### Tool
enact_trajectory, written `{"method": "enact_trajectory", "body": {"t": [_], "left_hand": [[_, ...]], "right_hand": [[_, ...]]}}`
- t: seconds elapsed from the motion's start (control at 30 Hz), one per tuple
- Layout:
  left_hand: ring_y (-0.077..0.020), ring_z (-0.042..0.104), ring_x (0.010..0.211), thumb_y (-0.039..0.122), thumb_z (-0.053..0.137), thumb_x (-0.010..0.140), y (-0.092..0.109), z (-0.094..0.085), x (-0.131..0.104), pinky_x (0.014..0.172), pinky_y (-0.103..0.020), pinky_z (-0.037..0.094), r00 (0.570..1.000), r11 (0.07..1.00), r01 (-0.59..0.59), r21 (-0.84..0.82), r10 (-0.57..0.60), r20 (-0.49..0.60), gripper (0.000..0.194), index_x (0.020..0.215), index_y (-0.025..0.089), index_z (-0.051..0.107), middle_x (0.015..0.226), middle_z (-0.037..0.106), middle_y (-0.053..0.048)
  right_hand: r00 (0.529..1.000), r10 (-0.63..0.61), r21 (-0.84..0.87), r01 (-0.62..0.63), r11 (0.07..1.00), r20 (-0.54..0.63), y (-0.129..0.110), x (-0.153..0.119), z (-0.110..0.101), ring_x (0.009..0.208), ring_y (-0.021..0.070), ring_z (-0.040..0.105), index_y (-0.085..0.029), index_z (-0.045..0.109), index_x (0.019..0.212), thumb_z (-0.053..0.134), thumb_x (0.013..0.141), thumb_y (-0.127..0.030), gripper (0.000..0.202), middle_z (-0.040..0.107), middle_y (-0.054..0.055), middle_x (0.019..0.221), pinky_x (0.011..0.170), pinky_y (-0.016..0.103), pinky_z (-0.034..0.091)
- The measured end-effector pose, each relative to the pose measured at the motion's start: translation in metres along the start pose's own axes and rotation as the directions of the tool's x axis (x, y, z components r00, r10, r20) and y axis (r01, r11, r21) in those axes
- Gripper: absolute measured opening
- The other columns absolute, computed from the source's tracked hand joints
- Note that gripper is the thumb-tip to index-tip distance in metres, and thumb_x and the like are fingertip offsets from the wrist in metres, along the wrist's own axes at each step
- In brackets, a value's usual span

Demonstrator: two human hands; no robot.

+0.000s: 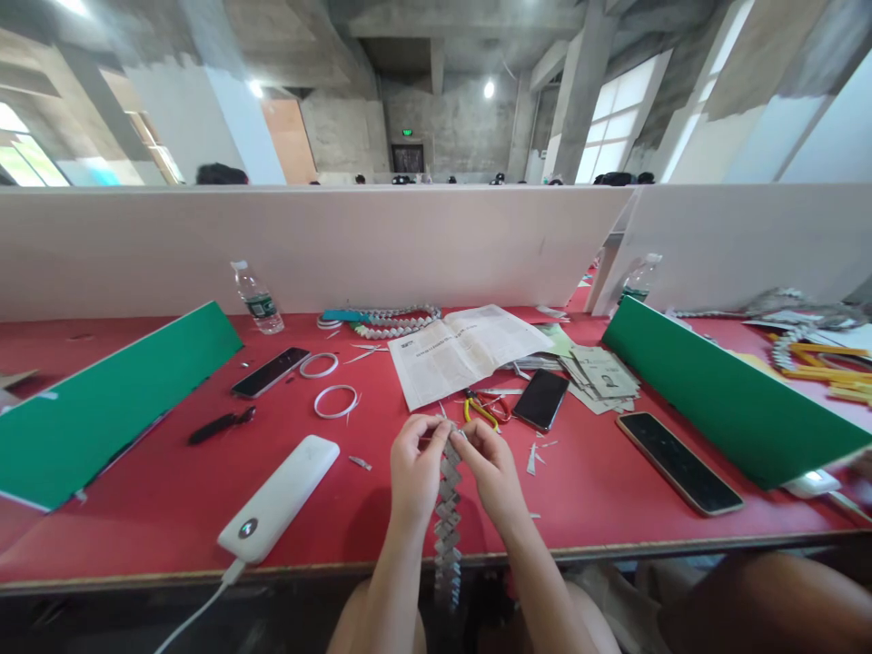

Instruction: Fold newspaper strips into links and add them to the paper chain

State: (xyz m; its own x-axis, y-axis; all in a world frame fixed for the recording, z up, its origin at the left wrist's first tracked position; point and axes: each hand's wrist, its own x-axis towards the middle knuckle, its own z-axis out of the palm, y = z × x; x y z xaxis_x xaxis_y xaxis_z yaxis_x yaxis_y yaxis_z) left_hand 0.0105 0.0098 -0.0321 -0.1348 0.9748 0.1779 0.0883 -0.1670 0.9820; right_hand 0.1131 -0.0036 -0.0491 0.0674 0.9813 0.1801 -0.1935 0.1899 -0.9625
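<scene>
A zigzag folded-paper chain [448, 518], grey and printed like newspaper, hangs from my fingertips down past the table's front edge. My left hand [417, 459] pinches its upper end from the left. From the other side my right hand [491, 461] pinches the same end, thumbs close together. Just beyond my hands lie yellow-handled pliers [480, 413] and a red-handled tool [502, 409], partly overlapping. An opened newspaper sheet [463, 350] is spread out farther back. Thin paper scraps [532, 459] are scattered to the right of my right hand.
A white power bank [279, 500] with a cable lies at left, near white rings [335, 401], a black-handled tool [222, 425] and a phone [271, 372]. Two more phones [541, 400] lie at right. Green dividers [115, 413] flank the red table; another chain [401, 320] is at the back.
</scene>
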Motion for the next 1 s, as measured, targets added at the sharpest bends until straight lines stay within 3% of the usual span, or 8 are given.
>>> {"method": "enact_trajectory", "body": {"t": [0.17,0.3,0.5,0.6,0.67,0.73,0.87,1.0], "left_hand": [[-0.0124,0.054,0.068,0.033,0.064,0.074,0.006,-0.008,0.004,0.066,-0.023,0.044,0.964,0.974,0.182,-0.133,-0.151,0.219,0.02,0.079,0.014,0.066,0.07,0.062,-0.002],[-0.011,0.053,0.066,0.032,0.065,0.074,0.009,-0.013,0.005,0.063,-0.022,0.044,0.91,0.945,0.245,-0.219,-0.147,0.387,0.025,0.091,0.014,0.068,0.074,0.062,-0.003],[-0.0092,0.052,0.06,0.033,0.066,0.074,0.011,-0.012,0.0,0.05,-0.02,0.043,0.929,0.966,0.126,-0.225,-0.036,0.369,0.021,0.087,0.017,0.068,0.082,0.055,-0.002],[-0.0128,0.058,0.076,0.032,0.063,0.077,0.013,-0.012,0.0,0.066,-0.022,0.048,0.937,0.969,0.079,-0.236,0.009,0.349,0.018,0.087,0.018,0.068,0.098,0.058,-0.005],[-0.0166,0.059,0.09,0.031,0.06,0.079,0.014,-0.013,0.001,0.082,-0.026,0.045,0.92,0.966,0.098,-0.24,0.004,0.391,0.018,0.089,0.018,0.067,0.101,0.062,-0.007],[-0.0183,0.061,0.091,0.032,0.057,0.082,0.014,-0.015,0.001,0.085,-0.029,0.045,0.896,0.956,0.16,-0.246,-0.036,0.443,0.02,0.093,0.017,0.064,0.099,0.066,-0.008],[-0.0184,0.065,0.079,0.036,0.053,0.084,0.017,-0.015,-0.001,0.078,-0.033,0.048,0.872,0.91,0.279,-0.306,-0.107,0.477,0.021,0.095,0.018,0.056,0.099,0.068,-0.01],[-0.0187,0.067,0.072,0.042,0.047,0.086,0.021,-0.013,-0.005,0.073,-0.035,0.049,0.85,0.856,0.377,-0.354,-0.168,0.5,0.024,0.097,0.021,0.048,0.095,0.068,-0.01]], "right_hand": [[0.994,0.086,0.249,-0.099,0.963,0.062,0.013,0.005,-0.006,0.062,0.0106,0.049,-0.018,0.063,0.077,0.064,0.077,-0.038,0.021,0.056,-0.002,0.067,0.062,0.023,0.039],[0.97,0.184,0.438,-0.236,0.867,0.16,0.021,0.006,-0.005,0.056,0.0103,0.05,-0.017,0.065,0.071,0.068,0.07,-0.046,0.029,0.058,-0.001,0.062,0.056,0.022,0.04],[0.938,0.248,0.456,-0.335,0.825,0.241,0.02,0.003,-0.003,0.051,0.0099,0.05,-0.017,0.065,0.074,0.07,0.067,-0.048,0.032,0.057,-0.001,0.058,0.055,0.024,0.044],[0.961,0.216,0.284,-0.259,0.923,0.175,0.014,0.006,-0.019,0.066,0.0143,0.06,-0.018,0.065,0.087,0.063,0.076,-0.043,0.027,0.065,0.003,0.075,0.069,0.028,0.048],[0.989,0.15,-0.008,-0.149,0.989,0.006,0.011,0.014,-0.041,0.083,0.0194,0.063,-0.018,0.065,0.091,0.054,0.081,-0.041,0.028,0.068,0.008,0.093,0.078,0.032,0.048],[0.97,-0.022,-0.498,-0.106,0.861,-0.243,0.01,0.027,-0.067,0.09,0.0217,0.062,-0.018,0.064,0.095,0.043,0.085,-0.038,0.031,0.068,0.008,0.096,0.08,0.033,0.048],[0.907,-0.136,-0.698,-0.203,0.687,-0.399,0.016,0.068,-0.111,0.116,0.0292,0.047,-0.015,0.067,0.096,0.041,0.078,-0.019,0.032,0.058,0.014,0.118,0.1,0.043,0.031],[0.934,-0.111,-0.796,-0.224,0.562,-0.341,0.032,0.109,-0.121,0.127,0.0254,0.035,-0.018,0.071,0.093,0.043,0.07,-0.006,0.039,0.054,0.009,0.126,0.106,0.035,0.021]]}}
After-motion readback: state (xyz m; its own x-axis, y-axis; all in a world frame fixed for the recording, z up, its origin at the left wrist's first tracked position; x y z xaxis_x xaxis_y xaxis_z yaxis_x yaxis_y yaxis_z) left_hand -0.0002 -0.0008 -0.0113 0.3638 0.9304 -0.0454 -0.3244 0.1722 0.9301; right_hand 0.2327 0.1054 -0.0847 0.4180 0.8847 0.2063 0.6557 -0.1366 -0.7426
